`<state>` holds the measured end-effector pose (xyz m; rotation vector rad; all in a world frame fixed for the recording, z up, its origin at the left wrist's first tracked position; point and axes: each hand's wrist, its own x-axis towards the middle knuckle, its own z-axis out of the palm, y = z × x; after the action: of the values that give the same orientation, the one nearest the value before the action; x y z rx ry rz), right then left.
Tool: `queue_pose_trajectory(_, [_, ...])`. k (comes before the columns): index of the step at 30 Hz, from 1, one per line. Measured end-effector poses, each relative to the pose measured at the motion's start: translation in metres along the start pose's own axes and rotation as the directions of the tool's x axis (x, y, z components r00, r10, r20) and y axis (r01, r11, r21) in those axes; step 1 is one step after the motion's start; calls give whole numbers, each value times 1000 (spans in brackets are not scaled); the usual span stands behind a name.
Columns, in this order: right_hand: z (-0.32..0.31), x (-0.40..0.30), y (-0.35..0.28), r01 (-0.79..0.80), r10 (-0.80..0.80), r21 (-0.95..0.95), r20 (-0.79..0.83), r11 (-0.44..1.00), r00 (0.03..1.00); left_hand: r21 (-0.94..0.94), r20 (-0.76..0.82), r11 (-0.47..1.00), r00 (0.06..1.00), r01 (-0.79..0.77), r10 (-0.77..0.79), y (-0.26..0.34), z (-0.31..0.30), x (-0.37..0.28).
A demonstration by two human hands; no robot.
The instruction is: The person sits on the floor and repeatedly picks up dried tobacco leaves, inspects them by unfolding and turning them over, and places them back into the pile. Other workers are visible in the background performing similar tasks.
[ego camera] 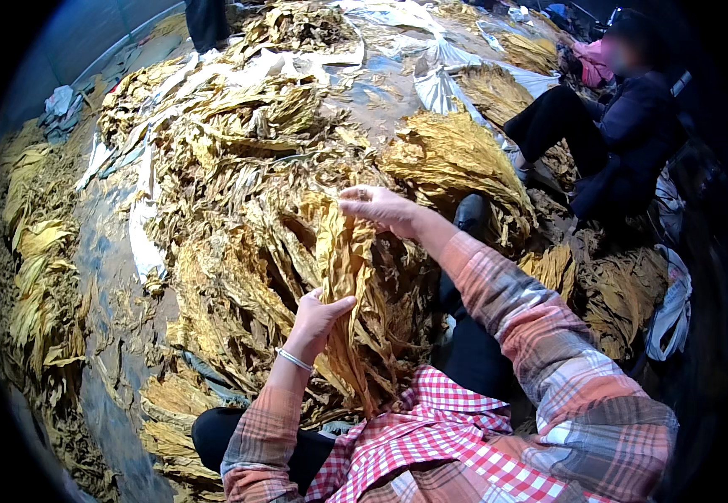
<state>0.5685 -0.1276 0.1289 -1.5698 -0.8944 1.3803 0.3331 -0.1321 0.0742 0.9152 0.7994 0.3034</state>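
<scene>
My left hand [320, 317], with a pale bracelet at the wrist, grips a bundle of long dried yellow leaves [343, 264], which look like tobacco, with the thumb across its front. The bundle stands roughly upright between my legs, and its lower end hangs towards my checked apron [426, 421]. My right hand [379, 210] is at the bundle's upper end, palm down with the fingers stretched out; whether it touches the leaves is not clear. A large heap of loose, crumpled leaves [232, 283] lies under and around both hands.
Right of the heap lies a fanned stack of yellow leaves [458, 157]. A person in dark clothes [628, 138] sits at the upper right; another person's dark-clad legs [205, 25] stand at the top. White sheeting [144, 239] lies left. More leaves [40, 251] line the far left.
</scene>
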Motion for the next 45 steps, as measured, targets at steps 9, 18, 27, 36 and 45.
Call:
queue_pose_trajectory(9, [15,30,36,253,-480,-641,-205,725,853,-4,5,999,999,-51,51,-1,0,-5])
queue_pose_trajectory(18, [-24,32,23,5,1,11,-434,1000,901,104,-24,994,999,-38,41,-5,-2,-17])
queue_pose_trajectory(27, [2,12,10,-70,75,91,-55,993,996,270,84,961,996,-62,41,-4,10,-19])
queue_pose_trajectory(36, [-3,37,18,-150,-66,-421,-456,895,887,86,48,996,999,13,-17,-1,7,-19])
queue_pose_trajectory(45, [-2,37,25,-237,-322,-868,-397,437,860,94,40,996,999,1,-4,5,1,-20])
